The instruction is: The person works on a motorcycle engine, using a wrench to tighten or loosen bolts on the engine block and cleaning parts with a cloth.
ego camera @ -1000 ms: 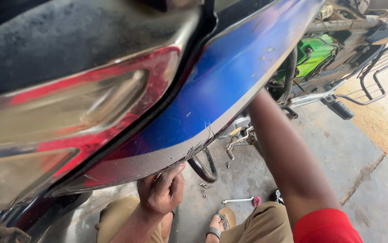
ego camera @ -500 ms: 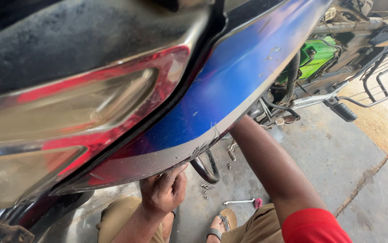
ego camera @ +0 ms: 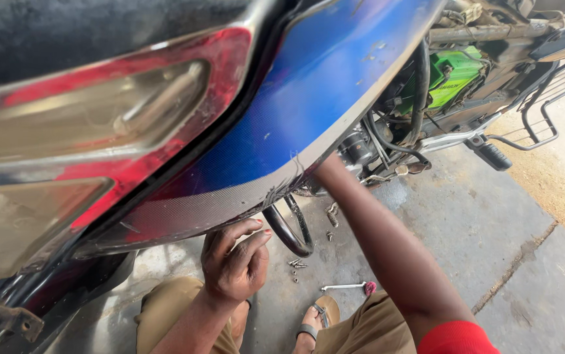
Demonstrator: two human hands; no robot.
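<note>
the grey concrete floor [ego camera: 466, 223] shows a crack running across its slabs, with sandy ground beyond at the right. on it lie a few loose screws [ego camera: 297, 265], a small spring [ego camera: 332, 215] and a screwdriver [ego camera: 346, 287] with a pink handle, near a sandalled foot [ego camera: 315, 321].

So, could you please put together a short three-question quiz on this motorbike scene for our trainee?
1. True or false: the left hand presses against the lower edge of the blue side panel.
2. Where does the right arm go? A) onto the footrest B) under the panel, toward the cables and frame C) down to the floor
3. Fill in: the loose screws and the red-handled tool lie on the ____.

Key: 1 true. 2 B; the right hand itself is hidden there. 3 concrete floor, near the sandalled foot.
</note>
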